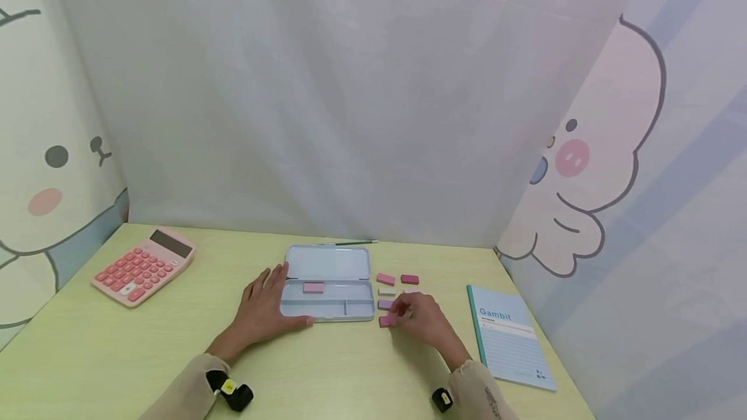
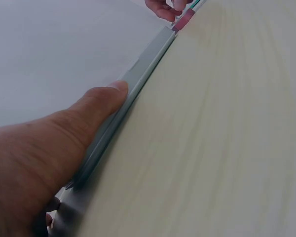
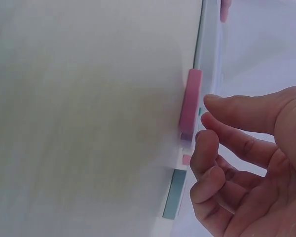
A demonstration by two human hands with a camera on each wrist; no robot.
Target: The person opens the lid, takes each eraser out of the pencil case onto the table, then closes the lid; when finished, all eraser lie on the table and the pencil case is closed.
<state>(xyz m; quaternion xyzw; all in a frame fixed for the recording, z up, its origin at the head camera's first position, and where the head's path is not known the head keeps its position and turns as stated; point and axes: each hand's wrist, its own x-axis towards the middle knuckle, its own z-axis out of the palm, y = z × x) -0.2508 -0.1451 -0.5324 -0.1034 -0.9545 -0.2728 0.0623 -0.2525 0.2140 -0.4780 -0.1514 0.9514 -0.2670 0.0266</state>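
A pale blue case lies with its lid folded back; its tray has compartments, and one pink block sits in the rear one. My left hand rests along the case's left side, fingers extended, its thumb touching the front edge. Right of the case are several small rectangular blocks in pinks, purple and white. Over the nearest, a magenta block, hovers my right hand. Its thumb and forefinger are close together beside that block, with a gap and nothing between them in the right wrist view.
A pink calculator lies at the left of the table. At the right is a light blue notebook with a teal spine. A thin dark green stick lies behind the case, near the curtain.
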